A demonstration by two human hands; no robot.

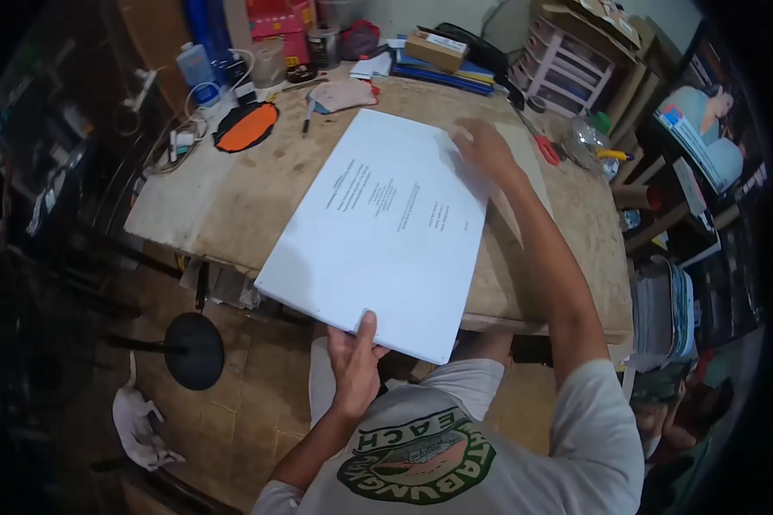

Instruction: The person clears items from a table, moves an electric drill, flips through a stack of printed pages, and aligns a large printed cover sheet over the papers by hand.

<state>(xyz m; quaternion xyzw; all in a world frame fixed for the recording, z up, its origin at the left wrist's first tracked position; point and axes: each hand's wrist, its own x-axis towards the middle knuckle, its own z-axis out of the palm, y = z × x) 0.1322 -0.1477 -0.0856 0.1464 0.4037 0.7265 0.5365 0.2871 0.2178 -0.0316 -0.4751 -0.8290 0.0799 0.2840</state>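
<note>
Paper (386, 245), white and printed, lies slanted across the middle of the desk (575, 257), its near end jutting past the near edge toward the lap. I can make out several short blocks of dark type on it, but on my feed the lines are too small and blurred to read.

The left hand (356, 365) has the near end pinched, thumb pressed flat on top and fingers tucked underneath. I see the right hand (481, 148) at the far right corner of the paper, fingers bent and smeared by blur; I cannot tell how closed it is, or whether it touches the sheet.

The shirt (489, 455) carries a round green badge; I can read "EACH" and "TABUNG", the rest lost in folds.

Toward the desk's far left corner sit an orange cutout (247, 127) with a black border and, beside it, a pen (307, 118). Along the far edge, a small box (436, 49) with a white label I cannot read rests on blue folders (455, 79). Red-handled scissors (547, 149) lie near the right edge, just in front of the drawers (569, 73).
</note>
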